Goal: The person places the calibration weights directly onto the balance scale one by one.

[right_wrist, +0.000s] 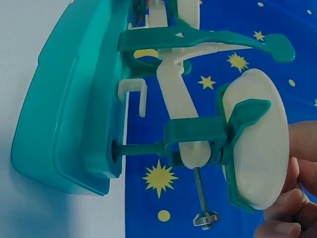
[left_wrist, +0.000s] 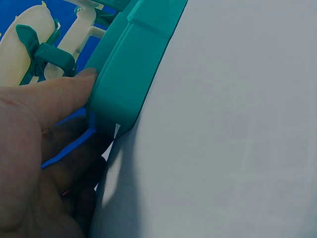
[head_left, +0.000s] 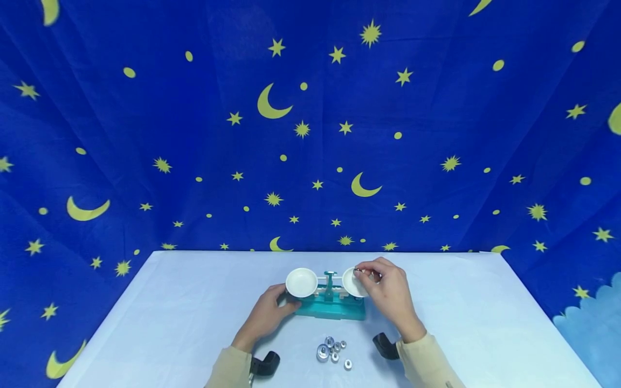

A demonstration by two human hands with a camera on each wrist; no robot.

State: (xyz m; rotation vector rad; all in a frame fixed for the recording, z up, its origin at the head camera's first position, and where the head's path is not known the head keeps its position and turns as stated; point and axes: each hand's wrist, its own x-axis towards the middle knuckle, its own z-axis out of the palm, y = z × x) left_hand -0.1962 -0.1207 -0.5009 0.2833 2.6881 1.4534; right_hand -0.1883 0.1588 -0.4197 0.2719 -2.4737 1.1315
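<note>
A small balance scale (head_left: 331,309) with a teal base and two white pans stands on the table. My left hand (head_left: 267,314) holds the left end of the base; in the left wrist view the thumb presses the teal end (left_wrist: 116,94) and the fingers curl behind it. Over the right pan (head_left: 351,285), my right hand (head_left: 390,292) pinches a small metal weight (head_left: 357,270) between thumb and fingertips. Whether the weight touches the pan is unclear. The left pan (head_left: 302,283) has nothing visible in it. From the right wrist, the pan's underside (right_wrist: 260,148) hides the fingertips.
Several silver weights (head_left: 323,353) of different sizes stand grouped on the white table (head_left: 184,323), in front of the scale. One weight (head_left: 347,365) sits slightly apart at the right. A blue cloth (head_left: 310,151) with yellow stars and moons hangs behind the table.
</note>
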